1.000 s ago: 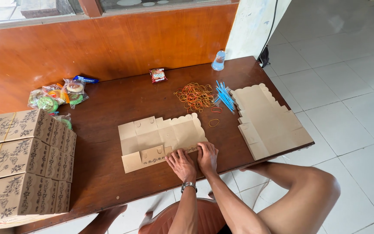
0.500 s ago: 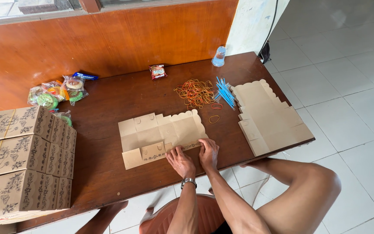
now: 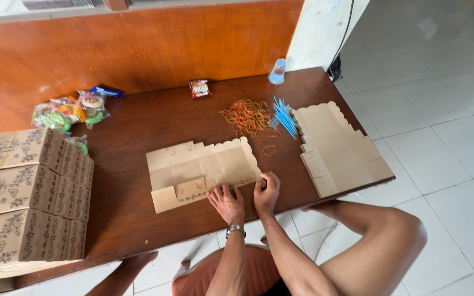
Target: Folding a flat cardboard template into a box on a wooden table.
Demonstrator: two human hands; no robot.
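Both hands sit at the near edge of one flat cardboard box blank (image 3: 201, 172), fingers spread and pressing down, not closed around anything: left hand (image 3: 227, 203) flat w/ fingertips on the blank's bottom flap, right hand (image 3: 266, 192) just beside it, fingertips on the blank's lower right corner near the scalloped edge. A wristwatch (image 3: 236, 230) is on the left wrist. The blank lies unfolded in the middle of the brown wooden table (image 3: 127, 219), one small flap near its lower middle slightly raised, rest flat; so this box looks barely started, prob at the first crease, no walls up yet. Right of the hands, a stack of more flat blanks (image 3: 338, 148) at the table's right end, untouched, so plenty left to fold. Between the two: a loose pile of rubber bands (image 3: 245, 115), a couple strays nearer the blank, and a bunch of blue straws (image 3: 283, 116) touching the stack's edge. Far left, three finished printed boxes (image 3: 26, 200) stacked up, at least some banded shut, so part of the batch looks done. Behind them, wrapped snacks in clear bags (image 3: 69, 112); a small red snack packet (image 3: 199, 88) and a clear plastic cup (image 3: 277, 72) at the back edge by the wood-panel wall (image 3: 154, 44).
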